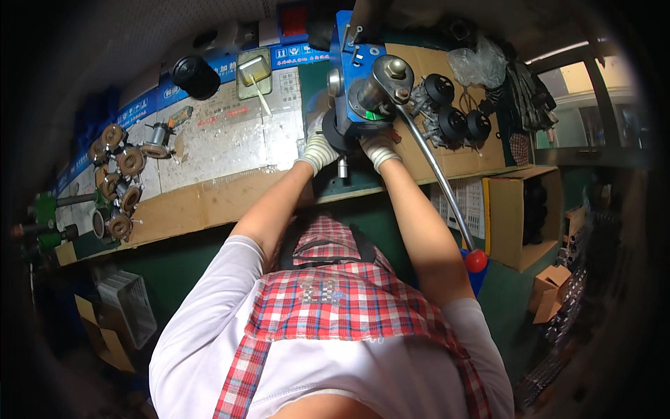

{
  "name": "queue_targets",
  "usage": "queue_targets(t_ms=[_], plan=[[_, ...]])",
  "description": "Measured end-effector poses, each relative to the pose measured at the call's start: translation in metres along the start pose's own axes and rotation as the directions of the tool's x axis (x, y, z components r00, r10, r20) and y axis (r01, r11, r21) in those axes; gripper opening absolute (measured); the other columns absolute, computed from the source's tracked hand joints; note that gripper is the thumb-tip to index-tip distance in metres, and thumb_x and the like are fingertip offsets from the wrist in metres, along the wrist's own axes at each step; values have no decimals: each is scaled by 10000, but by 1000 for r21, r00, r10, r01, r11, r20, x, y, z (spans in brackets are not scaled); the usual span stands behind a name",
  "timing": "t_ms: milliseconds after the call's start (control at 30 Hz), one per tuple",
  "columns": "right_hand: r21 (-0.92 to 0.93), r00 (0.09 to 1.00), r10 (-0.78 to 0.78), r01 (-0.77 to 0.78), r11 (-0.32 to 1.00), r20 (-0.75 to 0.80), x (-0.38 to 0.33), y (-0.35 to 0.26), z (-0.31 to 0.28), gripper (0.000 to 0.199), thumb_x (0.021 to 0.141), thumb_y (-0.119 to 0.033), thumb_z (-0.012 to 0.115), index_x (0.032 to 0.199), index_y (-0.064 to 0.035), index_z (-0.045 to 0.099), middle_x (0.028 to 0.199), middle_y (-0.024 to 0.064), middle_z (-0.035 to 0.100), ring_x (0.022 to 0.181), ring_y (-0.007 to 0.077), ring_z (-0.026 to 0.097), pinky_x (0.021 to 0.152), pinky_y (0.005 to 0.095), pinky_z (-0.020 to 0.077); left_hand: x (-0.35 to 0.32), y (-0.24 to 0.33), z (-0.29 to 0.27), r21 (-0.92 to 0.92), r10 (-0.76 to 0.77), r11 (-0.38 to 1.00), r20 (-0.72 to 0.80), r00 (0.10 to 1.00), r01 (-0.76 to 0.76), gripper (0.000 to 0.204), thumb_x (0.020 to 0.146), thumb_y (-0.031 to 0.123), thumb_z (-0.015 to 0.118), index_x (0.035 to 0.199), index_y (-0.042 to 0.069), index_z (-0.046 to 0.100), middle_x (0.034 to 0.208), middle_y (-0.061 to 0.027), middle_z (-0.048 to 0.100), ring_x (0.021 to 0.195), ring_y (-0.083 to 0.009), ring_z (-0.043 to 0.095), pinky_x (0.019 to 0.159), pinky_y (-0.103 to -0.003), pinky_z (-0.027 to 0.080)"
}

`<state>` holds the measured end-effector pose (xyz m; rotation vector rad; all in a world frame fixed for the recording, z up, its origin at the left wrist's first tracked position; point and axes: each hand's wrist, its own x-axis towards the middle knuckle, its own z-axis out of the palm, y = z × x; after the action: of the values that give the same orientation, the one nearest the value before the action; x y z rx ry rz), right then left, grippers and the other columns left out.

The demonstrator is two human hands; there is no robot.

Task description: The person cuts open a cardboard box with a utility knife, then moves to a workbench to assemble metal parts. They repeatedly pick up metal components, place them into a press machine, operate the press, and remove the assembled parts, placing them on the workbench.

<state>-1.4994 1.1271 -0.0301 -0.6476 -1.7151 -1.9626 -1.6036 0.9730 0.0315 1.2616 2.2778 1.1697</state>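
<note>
Black round part is sitting below the near end of the blue press, close to the front edge of the bench, between your gloved left hand and gloved right hand. Your left hand is lying along its left side; the fingertips are going out of sight, so I cannot tell whether they are gripping it. Your right fingers are disappearing under the press head; open or closed, cannot tell. A short metal cylinder is showing just on your side of the part. The long lever is slanting down to its red knob, neither hand on it. Judgement: you are apparently steadying or aligning the part by touch, so you are best pressing evenly from both sides, feeling for rock or tilt, and checking that it is lying square. Caution: your fingers are working close under the head, where pinching is likely; you should be drawing them clear before anyone is pulling that lever.
</note>
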Motion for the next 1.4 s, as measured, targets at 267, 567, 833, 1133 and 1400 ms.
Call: queue_targets(t_ms=[267,567,833,1133,1400], plan=[[87,999,-42,44,995,-29,-2,-9,-4,440,978,-247,508,1359,-28,491,1268,130,665,1179,246,624,993,330,493,-23,-16,-48,397,-176,916,251,952,64,1293,549,521,928,1572,76,275,1542,-282,343,1444,-423,327,1204,-476,294],[931,665,-687,-363,43,291,57,28,6,440,1003,-312,453,1374,-85,515,1329,138,636,1204,276,621,1016,361,493,5,40,-73,94,22,995,59,998,-27,999,546,325,963,1383,15,515,1342,-251,553,1238,-442,528,1083,-442,434],[-269,254,-942,-912,-309,219,107,398,15,892,929,-709,540,1447,11,449,1002,114,679,751,148,672,594,250,564,6,47,-72,228,3,973,83,997,-22,842,597,511,890,1203,3,601,1267,-237,570,1195,-427,547,1040,-474,444],[701,337,-825,-707,97,454,-6,310,-16,436,1000,-375,556,1160,26,619,961,313,675,926,496,636,803,519,514,9,58,-78,165,-88,984,156,984,61,984,588,458,922,1382,20,539,1396,-260,506,1313,-439,466,1130,-467,380],[606,451,-592,-791,82,668,-21,255,-44,340,1021,-350,513,992,-47,666,779,258,678,742,458,662,667,526,532,8,49,-71,194,-80,979,83,993,63,937,560,448,935,1317,22,583,1337,-254,544,1270,-433,504,1093,-464,415]])
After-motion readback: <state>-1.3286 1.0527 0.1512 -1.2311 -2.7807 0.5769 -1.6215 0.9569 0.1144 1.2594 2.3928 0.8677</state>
